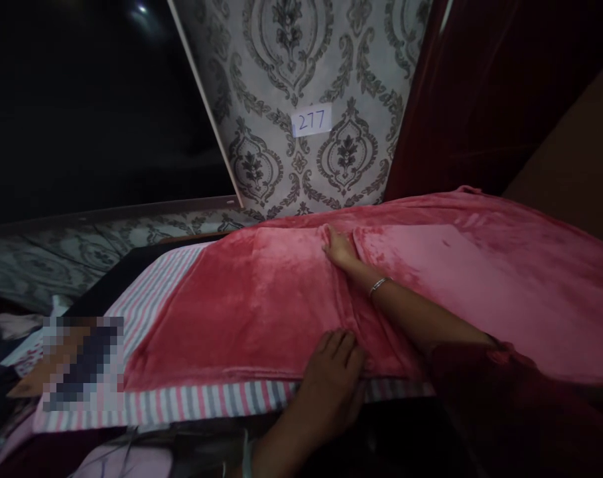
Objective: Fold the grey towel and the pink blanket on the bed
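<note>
A red plush blanket is spread over a striped sheet, with part of it folded over in the middle. My right hand reaches to the far side and grips the folded edge there, its fingers closed on the fabric. Near the front edge, my left hand has its fingers curled over the same fold; the fingertips are partly hidden in the cloth. A crease runs through the blanket between both hands.
Behind the blanket is a patterned wall bearing a paper label marked 277. A large dark screen stands at left, a dark red panel at right. A pixelated patch and assorted cloths lie at the left.
</note>
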### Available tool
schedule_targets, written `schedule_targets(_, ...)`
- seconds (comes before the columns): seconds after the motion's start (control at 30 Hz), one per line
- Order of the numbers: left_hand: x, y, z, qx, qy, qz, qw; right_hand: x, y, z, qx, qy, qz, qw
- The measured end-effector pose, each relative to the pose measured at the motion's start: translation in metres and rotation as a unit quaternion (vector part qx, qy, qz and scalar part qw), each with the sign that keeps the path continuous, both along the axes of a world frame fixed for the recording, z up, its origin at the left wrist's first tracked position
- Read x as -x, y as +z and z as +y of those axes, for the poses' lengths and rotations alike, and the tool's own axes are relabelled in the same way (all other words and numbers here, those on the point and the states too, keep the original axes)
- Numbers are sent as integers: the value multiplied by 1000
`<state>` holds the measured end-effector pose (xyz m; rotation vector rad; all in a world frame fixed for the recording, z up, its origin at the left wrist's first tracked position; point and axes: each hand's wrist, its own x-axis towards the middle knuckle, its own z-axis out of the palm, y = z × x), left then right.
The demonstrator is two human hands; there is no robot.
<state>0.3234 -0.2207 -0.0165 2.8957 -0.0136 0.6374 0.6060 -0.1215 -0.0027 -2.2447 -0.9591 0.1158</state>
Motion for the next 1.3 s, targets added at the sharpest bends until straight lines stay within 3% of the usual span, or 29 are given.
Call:
schedule_targets(0.13,2,9,-4,15,-1,33,999,12,5,-11,49,5,-67,997)
schedule_targets(0.23,10,33,14,78,0,23,997,31,18,-17,65,24,-115,991)
schedule_targets(0.33,18,58,56,57,102,15,993,58,21,-26,81,84,-184,976)
schedule_targets(0.4,22,61,84,24,198,50,979,75,14,-34,96,123,-210,965)
schedule_targets(0.5,25,46,108,8,262,155,952,89,-6,-44,138,152,-222,953)
schedule_targets(0.57,26,30,109,9,257,207,944,91,-17,-49,155,154,-228,949)
schedule_targets(0.67,29,14,103,11,254,215,943,89,-22,-52,163,148,-237,946)
schedule_targets(0.77,34,16,106,38,240,210,947,90,-12,-53,180,154,-222,946)
schedule_targets(0.9,28,37,138,87,220,164,958,102,11,-41,172,164,-192,952)
schedule_targets(1.03,1,50,179,64,295,111,947,127,27,-11,114,232,-204,944)
schedule_targets(1.17,-18,29,196,35,300,142,943,140,16,9,131,277,-202,930)
schedule_targets(1.3,-17,6,199,-3,276,149,950,123,-2,1,148,247,-212,934)
